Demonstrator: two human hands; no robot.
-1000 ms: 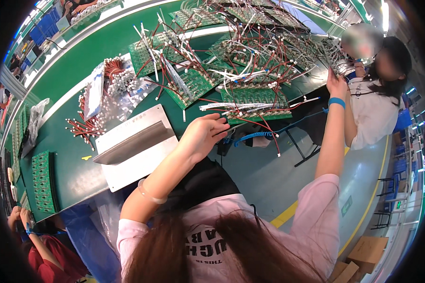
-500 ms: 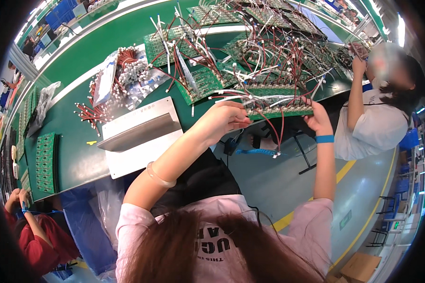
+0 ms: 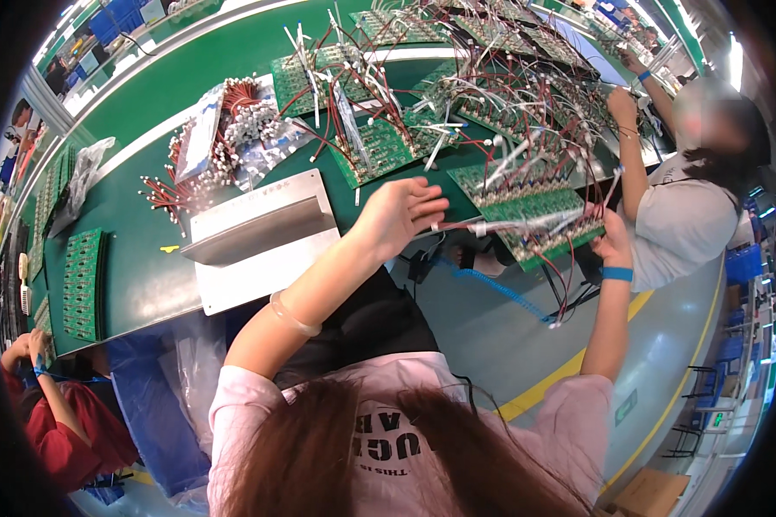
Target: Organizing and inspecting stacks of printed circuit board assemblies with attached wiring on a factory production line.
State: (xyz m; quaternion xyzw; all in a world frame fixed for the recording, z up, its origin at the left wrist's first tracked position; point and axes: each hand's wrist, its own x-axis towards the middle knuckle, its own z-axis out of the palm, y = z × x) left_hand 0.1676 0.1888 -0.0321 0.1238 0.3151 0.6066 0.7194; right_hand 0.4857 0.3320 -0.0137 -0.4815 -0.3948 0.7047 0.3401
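Observation:
At the front edge of the bench, a green circuit board [image 3: 536,252] with white and dark red wire leads hangs partly past the edge. My right hand [image 3: 613,241] is closed on its right end, and one dark red lead dangles below. My left hand [image 3: 403,214] is off the board, fingers stretched out and apart, with nothing in it. It is just left of the board, over the bench edge. To its left lies a white metal plate fixture [image 3: 272,271] with a raised grey bar. Many wired boards [image 3: 375,151] lie behind my hands, their leads tangled.
Bundled wire leads [image 3: 241,129] lie on plastic bags behind the fixture. Stacked bare boards [image 3: 84,284] and a small yellow piece [image 3: 170,249] are on the left. A co-worker [image 3: 690,189] sits at the right; another's red sleeve [image 3: 78,431] shows lower left. A blue coiled cord [image 3: 509,293] hangs below.
My left hand has let go of the board and opened. My right hand has moved right and slightly down with the board, which now tilts. The co-worker at the right has extended their arms.

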